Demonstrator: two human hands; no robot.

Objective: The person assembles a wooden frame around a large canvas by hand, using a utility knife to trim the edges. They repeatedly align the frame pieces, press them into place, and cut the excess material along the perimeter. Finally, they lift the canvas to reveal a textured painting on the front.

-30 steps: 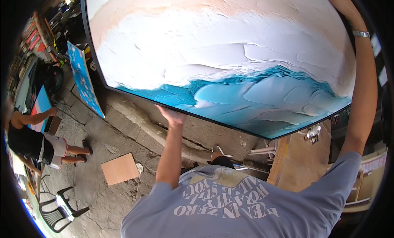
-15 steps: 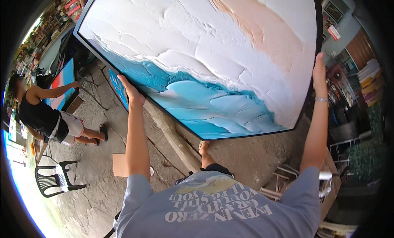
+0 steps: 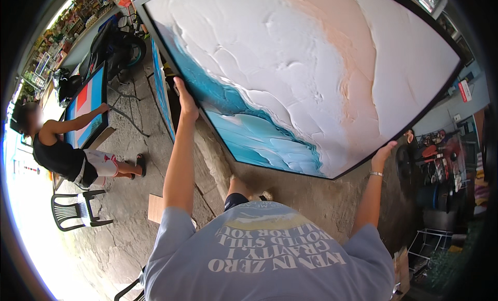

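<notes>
- The person's grey T-shirt (image 3: 270, 254) fills the lower edge of the view, both arms raised from it.
- The left hand (image 3: 185, 101) is clasped on the dark frame at the lower left edge of a large painting (image 3: 290, 67), fingers wrapped around the rim.
- The right hand (image 3: 385, 151) grips the frame near the painting's lower right corner; a bracelet (image 3: 376, 174) sits on the wrist just below it.
- The painting is held up between the two hands, tilted, its thick white, peach and turquoise paint facing the camera.
- Below the hands lies a cracked concrete floor (image 3: 129, 197), with a flat piece of cardboard (image 3: 155, 208) beside the left arm.
- Left of the left hand, well apart, stands a dark plastic chair (image 3: 78, 210).
- Beyond the chair, another person in a black top (image 3: 57, 156) rests a hand on a red, white and blue painting (image 3: 85, 112).
- Farther off, past the left hand, a dark scooter (image 3: 116, 47) is parked.
</notes>
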